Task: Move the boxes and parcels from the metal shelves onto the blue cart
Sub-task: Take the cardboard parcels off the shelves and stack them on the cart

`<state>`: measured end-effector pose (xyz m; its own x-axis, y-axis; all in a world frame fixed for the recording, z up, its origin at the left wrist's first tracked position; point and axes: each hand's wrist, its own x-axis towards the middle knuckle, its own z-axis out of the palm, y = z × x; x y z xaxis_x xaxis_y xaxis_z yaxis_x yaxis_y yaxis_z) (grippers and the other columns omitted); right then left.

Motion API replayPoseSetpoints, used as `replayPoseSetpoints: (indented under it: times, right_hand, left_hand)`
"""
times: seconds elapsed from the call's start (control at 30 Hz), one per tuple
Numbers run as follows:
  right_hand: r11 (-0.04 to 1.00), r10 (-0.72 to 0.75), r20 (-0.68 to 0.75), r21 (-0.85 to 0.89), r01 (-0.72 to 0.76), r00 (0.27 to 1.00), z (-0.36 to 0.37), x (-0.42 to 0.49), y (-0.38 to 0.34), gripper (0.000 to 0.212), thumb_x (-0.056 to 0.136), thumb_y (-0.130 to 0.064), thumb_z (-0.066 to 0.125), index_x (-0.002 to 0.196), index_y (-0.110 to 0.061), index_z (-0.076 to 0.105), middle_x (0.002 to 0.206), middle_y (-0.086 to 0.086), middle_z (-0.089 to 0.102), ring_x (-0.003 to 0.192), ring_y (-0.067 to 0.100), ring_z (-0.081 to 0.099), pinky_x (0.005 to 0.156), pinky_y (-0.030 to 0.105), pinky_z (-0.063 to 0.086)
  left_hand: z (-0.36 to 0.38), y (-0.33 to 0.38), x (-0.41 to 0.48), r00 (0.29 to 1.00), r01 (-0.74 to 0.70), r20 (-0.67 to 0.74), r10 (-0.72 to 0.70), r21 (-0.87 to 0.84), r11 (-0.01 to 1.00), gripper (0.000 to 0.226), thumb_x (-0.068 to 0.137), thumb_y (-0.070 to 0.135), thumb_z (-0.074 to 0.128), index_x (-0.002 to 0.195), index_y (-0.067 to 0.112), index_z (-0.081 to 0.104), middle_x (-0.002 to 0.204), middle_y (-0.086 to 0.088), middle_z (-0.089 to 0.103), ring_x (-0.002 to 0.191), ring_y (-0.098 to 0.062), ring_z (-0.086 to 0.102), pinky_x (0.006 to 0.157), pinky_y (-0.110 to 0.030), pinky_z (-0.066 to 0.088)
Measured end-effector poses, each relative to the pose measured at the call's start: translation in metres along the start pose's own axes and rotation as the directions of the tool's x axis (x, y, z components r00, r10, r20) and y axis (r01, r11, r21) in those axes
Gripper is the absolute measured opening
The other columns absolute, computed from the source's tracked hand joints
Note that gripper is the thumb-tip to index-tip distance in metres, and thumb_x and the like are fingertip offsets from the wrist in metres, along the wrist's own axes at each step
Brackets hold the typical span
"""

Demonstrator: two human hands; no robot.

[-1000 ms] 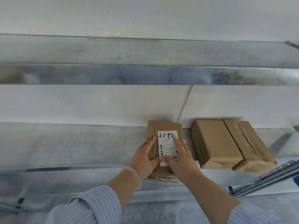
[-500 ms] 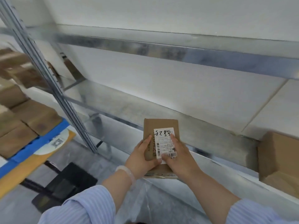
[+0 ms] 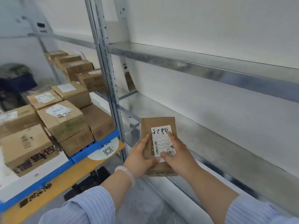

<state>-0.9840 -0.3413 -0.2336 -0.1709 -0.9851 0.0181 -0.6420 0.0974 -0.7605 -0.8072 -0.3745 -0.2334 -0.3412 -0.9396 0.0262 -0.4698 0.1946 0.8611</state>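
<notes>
Both hands hold one brown parcel [image 3: 157,125] up in the air, in front of the lower metal shelf [image 3: 218,131] and near its front edge. We cannot tell whether it has fully cleared that edge. The left hand [image 3: 140,156] grips the parcel's left side, with the fingers curled round the edge and the thumb on the front. The right hand [image 3: 176,155] grips the right side, its thumb and one finger pressed on the white label [image 3: 161,139]. We see handwritten digits and barcodes on that label. There is a pale bracelet [image 3: 127,172] on the left wrist, and both arms have striped blue sleeves [image 3: 90,206].

The blue cart [image 3: 97,147] is to the left of the parcel, not touching it. We count two layers of cardboard boxes [image 3: 63,120] packed close on it, several with white stickers. At the near end of the cart a white tray [image 3: 40,170] sits under some of the boxes. A yellow board [image 3: 68,173] with a QR sticker sticks out below the cart's rim.

A grey upright post [image 3: 106,70] of the rack stands between the parcel and the cart. The upper shelf [image 3: 194,62] runs above the hands. Further back on the left we see more boxes [image 3: 77,68] in a row on another shelf. A dark bag [image 3: 16,81] at the far left is too blurred to tell more.
</notes>
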Motion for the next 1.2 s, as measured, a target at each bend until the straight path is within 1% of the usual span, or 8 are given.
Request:
replayPoseSetpoints:
  times: [0.17,0.37,0.57,0.77,0.87,0.97,1.03,1.2]
  right_hand:
    - [0.997,-0.064,0.064,0.051,0.061,0.996,0.058,0.055,-0.053,0.081,0.085,-0.031,0.069,0.15,-0.041,0.022,0.148,-0.009,0.035,0.128,0.007,0.04,0.107,0.027,0.035]
    - [0.992,-0.118,0.109,0.066,0.111,0.987,0.115,0.111,-0.102,0.075,0.087,-0.027,0.067,0.15,-0.037,0.026,0.146,-0.007,0.041,0.127,0.009,0.044,0.106,0.031,0.037]
    - [0.988,-0.116,0.183,0.123,0.094,0.976,0.137,0.169,-0.123,0.063,0.095,-0.019,0.054,0.146,-0.045,0.029,0.144,-0.011,0.044,0.121,0.006,0.047,0.104,0.029,0.039]
    - [0.985,-0.153,0.255,0.116,0.127,0.955,0.157,0.242,-0.135,0.062,0.096,-0.02,0.053,0.147,-0.044,0.028,0.143,-0.014,0.044,0.095,-0.013,0.048,0.069,0.002,0.037]
    - [0.984,-0.177,0.307,0.091,0.156,0.935,0.162,0.283,-0.149,0.062,0.095,-0.025,0.054,0.147,-0.046,0.026,0.141,-0.014,0.048,0.092,-0.01,0.052,0.07,0.009,0.045]
    - [0.983,-0.183,0.368,0.058,0.174,0.911,0.171,0.321,-0.161,0.063,0.094,-0.028,0.054,0.147,-0.047,0.024,0.142,-0.013,0.048,0.105,0.005,0.053,0.093,0.033,0.047]
    - [0.981,-0.191,0.418,0.063,0.181,0.888,0.181,0.342,-0.167,0.064,0.095,-0.025,0.055,0.148,-0.043,0.025,0.144,-0.008,0.047,0.105,0.007,0.05,0.095,0.031,0.044]
    - [0.98,-0.181,0.524,0.029,0.195,0.832,0.212,0.376,-0.174,0.063,0.096,-0.025,0.054,0.148,-0.044,0.025,0.141,-0.006,0.05,0.087,0.004,0.05,0.063,0.014,0.036]
  left_hand:
    - [-0.071,-0.042,0.023,0.995,0.051,-0.086,-0.048,0.035,0.998,0.091,0.076,0.034,0.079,0.143,0.051,0.018,0.14,0.014,0.035,0.125,-0.005,0.038,0.101,-0.017,0.031]
    - [-0.139,-0.081,0.053,0.981,0.091,-0.174,-0.084,0.03,0.995,0.09,0.076,0.034,0.078,0.144,0.048,0.02,0.142,0.008,0.038,0.134,-0.01,0.031,0.111,-0.031,0.03]
    - [-0.169,-0.096,0.085,0.965,0.139,-0.222,-0.138,-0.012,0.99,0.091,0.078,0.035,0.075,0.142,0.05,0.013,0.147,0.005,0.032,0.135,-0.011,0.029,0.11,-0.026,0.027]
    - [-0.196,-0.102,0.125,0.954,0.232,-0.198,-0.224,0.018,0.973,0.094,0.082,0.039,0.069,0.147,0.049,0.002,0.158,-0.005,0.015,0.146,-0.018,0.011,0.116,-0.037,0.022]
    - [-0.211,-0.1,0.144,0.938,0.285,-0.219,-0.269,0.043,0.958,0.091,0.083,0.045,0.064,0.146,0.053,-0.002,0.161,-0.002,0.001,0.147,-0.017,0.0,0.116,-0.038,0.018]
    - [-0.225,-0.098,0.155,0.923,0.288,-0.307,-0.232,0.151,0.945,0.08,0.087,0.049,0.059,0.148,0.049,0.006,0.161,0.005,0.001,0.147,-0.019,0.006,0.117,-0.042,0.02]
    - [-0.233,-0.099,0.158,0.898,0.253,-0.422,-0.127,0.257,0.933,0.068,0.091,0.045,0.056,0.148,0.043,0.02,0.158,0.011,0.012,0.144,-0.014,0.015,0.117,-0.037,0.022]
    - [-0.244,-0.121,0.16,0.884,0.348,-0.464,-0.048,0.588,0.73,0.061,0.094,0.052,0.043,0.149,0.04,0.022,0.158,0.011,0.018,0.143,-0.013,0.014,0.118,-0.034,0.01]
